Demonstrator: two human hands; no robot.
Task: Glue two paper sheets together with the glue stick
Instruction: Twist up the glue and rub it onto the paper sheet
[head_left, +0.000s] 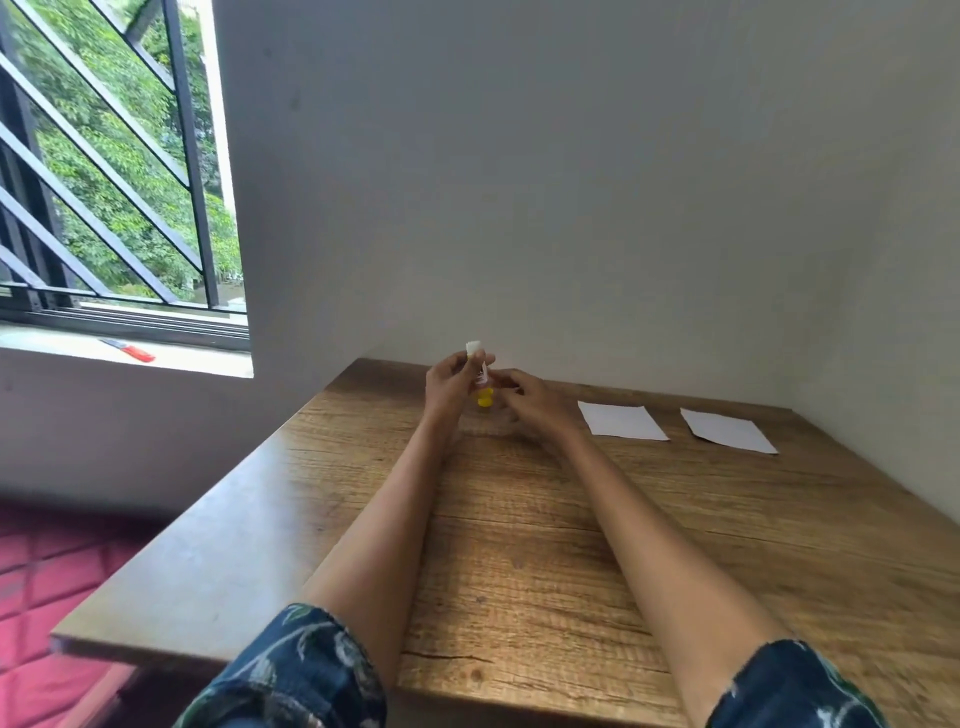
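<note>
My left hand (451, 378) holds a small glue stick (481, 375) upright above the far part of the wooden table (519, 545). The stick has a white top and a yellow base. My right hand (530, 401) is just to its right, fingertips touching the stick's lower part; whether it grips it I cannot tell. Two white paper sheets lie flat at the far right: the nearer sheet (622, 421) and the farther sheet (727, 431), side by side with a gap between them.
White walls meet in the corner behind the table. A barred window is at the left, with a red and blue object (129, 349) on its sill. A pink quilted surface (47, 582) lies below the table's left edge.
</note>
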